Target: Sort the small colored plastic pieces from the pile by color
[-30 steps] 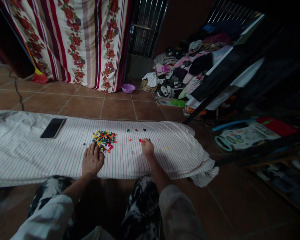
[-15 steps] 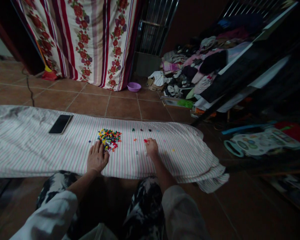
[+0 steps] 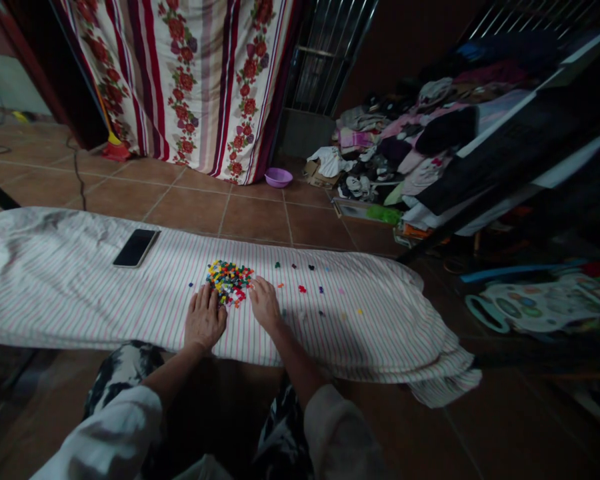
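Observation:
A pile of small coloured plastic pieces (image 3: 230, 277) lies on a striped cloth (image 3: 145, 303) in front of me. My left hand (image 3: 205, 320) rests flat at the pile's lower left edge, fingers stretched out and open. At the right edge of the pile is my right hand (image 3: 265, 303), its fingers reaching onto the pieces, apart, with nothing visible in them. To the right, little groups sorted by colour are spread out: red pieces (image 3: 303, 289), green pieces (image 3: 277, 265), black pieces (image 3: 311, 267) and a yellow piece (image 3: 360, 311), among several others.
A phone (image 3: 136, 248) lies on the cloth left of the pile, and a single dark blue piece (image 3: 191, 285) sits near my left hand. Beyond are a floral curtain (image 3: 200, 87), a purple basin (image 3: 279, 177) and heaped clothes (image 3: 400, 133).
My right hand has let go of red pieces, which now lie on the cloth, and has moved left to the pile. The left hand stays by the pile. The view has shifted slightly.

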Demonstrator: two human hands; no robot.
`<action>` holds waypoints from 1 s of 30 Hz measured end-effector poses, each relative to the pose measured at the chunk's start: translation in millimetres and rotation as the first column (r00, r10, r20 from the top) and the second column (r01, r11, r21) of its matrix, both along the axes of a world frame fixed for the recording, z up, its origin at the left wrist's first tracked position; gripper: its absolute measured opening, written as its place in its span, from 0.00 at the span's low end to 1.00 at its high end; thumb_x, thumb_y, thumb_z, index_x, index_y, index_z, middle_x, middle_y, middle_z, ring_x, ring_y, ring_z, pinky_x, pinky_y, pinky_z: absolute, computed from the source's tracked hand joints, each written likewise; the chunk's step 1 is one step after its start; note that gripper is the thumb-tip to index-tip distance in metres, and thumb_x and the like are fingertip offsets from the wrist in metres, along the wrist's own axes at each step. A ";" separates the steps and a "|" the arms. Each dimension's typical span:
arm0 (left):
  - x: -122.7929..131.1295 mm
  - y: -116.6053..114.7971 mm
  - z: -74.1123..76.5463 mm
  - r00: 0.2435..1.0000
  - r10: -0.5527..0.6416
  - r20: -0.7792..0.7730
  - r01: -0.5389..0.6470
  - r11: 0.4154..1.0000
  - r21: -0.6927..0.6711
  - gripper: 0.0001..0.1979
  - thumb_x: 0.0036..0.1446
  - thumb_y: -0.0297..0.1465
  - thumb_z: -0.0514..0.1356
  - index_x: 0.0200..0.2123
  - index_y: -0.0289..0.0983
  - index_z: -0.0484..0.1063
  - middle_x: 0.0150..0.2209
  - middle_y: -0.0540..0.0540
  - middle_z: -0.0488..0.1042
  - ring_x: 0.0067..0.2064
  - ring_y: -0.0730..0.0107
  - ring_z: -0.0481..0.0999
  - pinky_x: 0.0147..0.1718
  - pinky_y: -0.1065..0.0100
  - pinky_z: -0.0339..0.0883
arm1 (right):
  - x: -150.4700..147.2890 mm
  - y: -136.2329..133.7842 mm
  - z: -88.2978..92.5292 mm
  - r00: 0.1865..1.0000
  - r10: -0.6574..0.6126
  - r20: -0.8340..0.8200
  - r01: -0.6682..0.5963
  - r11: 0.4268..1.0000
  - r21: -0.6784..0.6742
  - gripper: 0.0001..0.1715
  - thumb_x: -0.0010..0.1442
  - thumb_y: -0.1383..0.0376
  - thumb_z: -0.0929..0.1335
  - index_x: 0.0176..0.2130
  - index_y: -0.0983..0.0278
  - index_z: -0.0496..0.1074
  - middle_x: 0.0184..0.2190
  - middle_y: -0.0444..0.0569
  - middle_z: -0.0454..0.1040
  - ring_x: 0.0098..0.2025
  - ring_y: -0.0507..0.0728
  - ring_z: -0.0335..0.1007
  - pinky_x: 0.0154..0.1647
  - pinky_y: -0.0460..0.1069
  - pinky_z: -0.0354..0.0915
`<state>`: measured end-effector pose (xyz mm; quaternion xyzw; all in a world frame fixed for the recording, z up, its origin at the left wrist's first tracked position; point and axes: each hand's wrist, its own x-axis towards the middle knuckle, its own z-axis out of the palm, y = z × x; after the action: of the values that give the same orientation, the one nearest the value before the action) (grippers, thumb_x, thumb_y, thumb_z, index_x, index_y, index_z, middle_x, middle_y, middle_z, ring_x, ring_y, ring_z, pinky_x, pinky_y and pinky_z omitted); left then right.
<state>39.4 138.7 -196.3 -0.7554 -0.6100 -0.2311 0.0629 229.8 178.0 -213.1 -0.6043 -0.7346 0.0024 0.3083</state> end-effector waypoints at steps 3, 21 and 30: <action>1.3 -0.8 0.3 1.000 0.030 -0.006 -0.030 1.000 0.001 0.26 0.62 0.35 0.48 0.56 0.25 0.67 0.63 0.28 0.61 0.66 0.45 0.59 0.62 0.48 0.52 | -17.3 10.2 -8.4 0.999 -0.041 0.008 0.041 0.999 -0.033 0.25 0.69 0.63 0.57 0.58 0.68 0.67 0.60 0.58 0.66 0.63 0.60 0.58 0.63 0.57 0.58; 2.4 2.1 -14.3 0.998 0.049 0.041 -0.049 0.999 0.002 0.28 0.64 0.33 0.45 0.63 0.22 0.56 0.64 0.26 0.58 0.69 0.47 0.50 0.63 0.44 0.50 | -69.6 60.2 20.0 0.955 0.209 0.211 -0.157 0.958 -0.238 0.28 0.70 0.53 0.57 0.65 0.53 0.60 0.67 0.44 0.57 0.69 0.62 0.45 0.66 0.59 0.48; -0.9 2.0 -17.9 0.994 0.068 0.087 -0.068 0.998 0.006 0.28 0.63 0.31 0.44 0.63 0.22 0.55 0.65 0.25 0.56 0.69 0.48 0.48 0.63 0.45 0.50 | -61.9 28.7 18.5 0.907 0.335 0.255 -0.316 0.942 -0.114 0.25 0.69 0.56 0.59 0.64 0.53 0.61 0.66 0.43 0.59 0.69 0.61 0.46 0.66 0.60 0.50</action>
<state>38.5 140.7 -214.3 -0.7231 -0.6364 -0.2643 0.0476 167.9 206.7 -194.5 -0.4783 -0.8597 -0.0030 0.1791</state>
